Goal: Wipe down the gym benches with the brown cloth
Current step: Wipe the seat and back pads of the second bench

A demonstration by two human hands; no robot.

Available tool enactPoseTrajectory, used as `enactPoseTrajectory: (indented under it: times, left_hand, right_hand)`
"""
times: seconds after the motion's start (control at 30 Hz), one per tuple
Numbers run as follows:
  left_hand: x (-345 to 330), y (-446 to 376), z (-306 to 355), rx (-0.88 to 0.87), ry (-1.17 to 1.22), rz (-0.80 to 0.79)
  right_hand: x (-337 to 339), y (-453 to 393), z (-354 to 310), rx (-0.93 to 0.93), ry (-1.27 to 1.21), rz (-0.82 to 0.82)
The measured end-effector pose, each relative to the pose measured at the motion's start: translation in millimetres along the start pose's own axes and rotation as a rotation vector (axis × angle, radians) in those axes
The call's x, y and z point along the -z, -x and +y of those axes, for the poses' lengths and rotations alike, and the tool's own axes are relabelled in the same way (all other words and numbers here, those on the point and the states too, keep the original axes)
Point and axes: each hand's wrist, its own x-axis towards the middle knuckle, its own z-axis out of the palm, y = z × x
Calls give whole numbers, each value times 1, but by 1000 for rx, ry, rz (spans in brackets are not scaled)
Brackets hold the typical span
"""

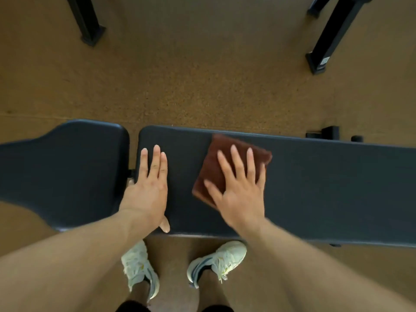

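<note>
A dark padded gym bench runs across the view, with a long back pad (326,190) on the right and a shorter seat pad (67,176) on the left, a narrow gap between them. A folded brown cloth (213,163) lies flat on the long pad. My right hand (238,188) presses on the cloth with fingers spread, covering its near right part. My left hand (148,185) rests flat on the bare pad near the gap, fingers together, holding nothing.
Brown speckled floor (202,75) surrounds the bench. Black equipment legs stand at the far left (90,28) and far right (324,46). A black bench foot (328,132) shows behind the long pad. My feet in pale shoes (216,260) stand just under the bench's near edge.
</note>
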Motion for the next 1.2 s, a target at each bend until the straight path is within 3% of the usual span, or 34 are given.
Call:
enactPoseTrajectory:
  times: [0.17, 0.3, 0.43, 0.57, 0.67, 0.83, 0.9, 1.03, 1.13, 1.2]
  left_hand:
    - [-3, 1, -8, -40, 41, 26]
    - [-15, 3, -33, -159, 198, 57]
    - [-25, 0, -35, -198, 298, 123]
    - [-64, 21, -35, -219, 519, 334]
    - [-136, 63, -33, -162, 767, 499]
    - [-247, 124, -27, 121, 1056, 271]
    - [-265, 132, -29, 175, 1108, 294]
    - [-237, 128, -20, 254, 1144, 406]
    - [-188, 112, -3, 209, 1098, 477]
    - [-155, 101, 9, 132, 1019, 536]
  right_hand:
    - [22, -68, -8, -82, 18, 24]
    - [-12, 6, -24, -70, 13, 113]
    - [-45, 108, -22, 121, 112, -14]
    - [-30, 94, -22, 108, 158, -109]
    - [-11, 33, -57, -25, 81, -96]
    - [-12, -52, -145, -136, -5, -18]
    - [-27, -38, -159, -32, 12, 27]
    - [-57, 27, -150, 371, 163, 77]
    - [-62, 52, -122, 521, 144, 82]
    - [-60, 69, -87, 511, 115, 91]
